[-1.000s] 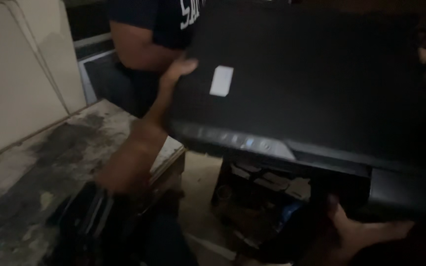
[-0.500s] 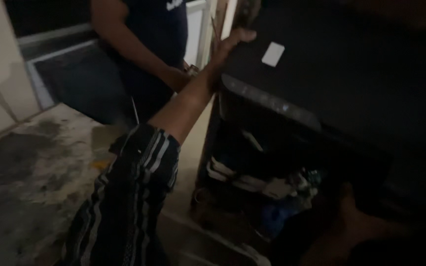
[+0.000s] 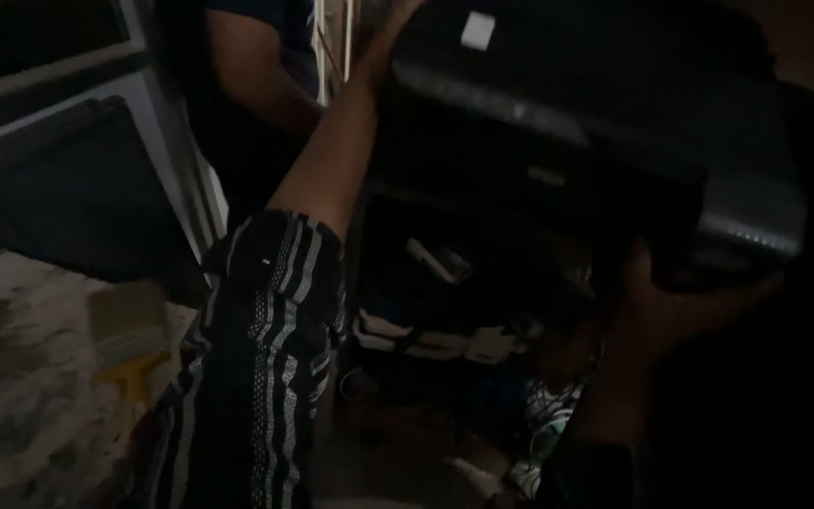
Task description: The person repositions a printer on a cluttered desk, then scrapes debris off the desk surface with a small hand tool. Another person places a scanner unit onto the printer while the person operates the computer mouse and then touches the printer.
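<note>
Both hands carry the big black printer (image 3: 595, 123) at one o'clock: left hand (image 3: 390, 42) grips its far edge, right hand (image 3: 657, 302) supports underneath, fingers closed around it. Better keep it level, away from the bench (image 3: 21, 396).

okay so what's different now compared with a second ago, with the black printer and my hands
The black printer has gone up and to the right, its underside now showing. Your left hand has risen with its far edge, arm stretched upward. Your right hand still supports the near corner from below. The other person still stands behind it.
</note>
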A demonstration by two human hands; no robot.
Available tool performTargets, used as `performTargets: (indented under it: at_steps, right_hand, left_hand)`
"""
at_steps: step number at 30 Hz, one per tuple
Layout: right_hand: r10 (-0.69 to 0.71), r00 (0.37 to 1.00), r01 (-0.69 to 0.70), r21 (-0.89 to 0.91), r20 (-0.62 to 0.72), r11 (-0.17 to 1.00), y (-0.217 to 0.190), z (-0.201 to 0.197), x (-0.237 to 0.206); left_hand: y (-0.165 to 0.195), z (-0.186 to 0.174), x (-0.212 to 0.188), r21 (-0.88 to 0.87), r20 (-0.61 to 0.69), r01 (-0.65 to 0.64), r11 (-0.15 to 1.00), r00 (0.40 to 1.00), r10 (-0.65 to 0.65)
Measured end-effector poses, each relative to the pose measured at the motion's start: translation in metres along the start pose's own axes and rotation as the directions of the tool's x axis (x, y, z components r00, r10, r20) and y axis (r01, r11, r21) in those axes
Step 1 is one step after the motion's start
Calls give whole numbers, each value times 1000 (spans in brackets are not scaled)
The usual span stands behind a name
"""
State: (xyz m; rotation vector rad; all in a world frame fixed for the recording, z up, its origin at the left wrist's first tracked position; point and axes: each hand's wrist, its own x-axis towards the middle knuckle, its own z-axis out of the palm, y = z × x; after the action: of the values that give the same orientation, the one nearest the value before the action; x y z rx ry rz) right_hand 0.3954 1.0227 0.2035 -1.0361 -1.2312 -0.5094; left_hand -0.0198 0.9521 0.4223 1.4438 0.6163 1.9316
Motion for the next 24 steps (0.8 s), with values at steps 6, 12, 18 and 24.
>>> performTargets:
  at_steps: [6, 12, 18, 24]
  right_hand:
    - [-157, 976, 170, 77, -152, 982, -22, 49, 61]
    - [-133, 989, 146, 379, -62, 914, -47, 65, 113]
    - [-175, 984, 110, 612, 46, 783, -58, 121, 166]
    - [-101, 984, -17, 640, 147, 768, -64, 165, 171]
  left_hand:
    - [-2, -19, -5, 342, -216, -170, 924, 943, 254]
    - [-20, -24, -39, 639, -108, -109, 762, 967, 229]
    - [-45, -60, -65, 861, -38, -9, 508, 996, 81]
    - [-64, -83, -68, 937, 343, -321, -140, 922, 181]
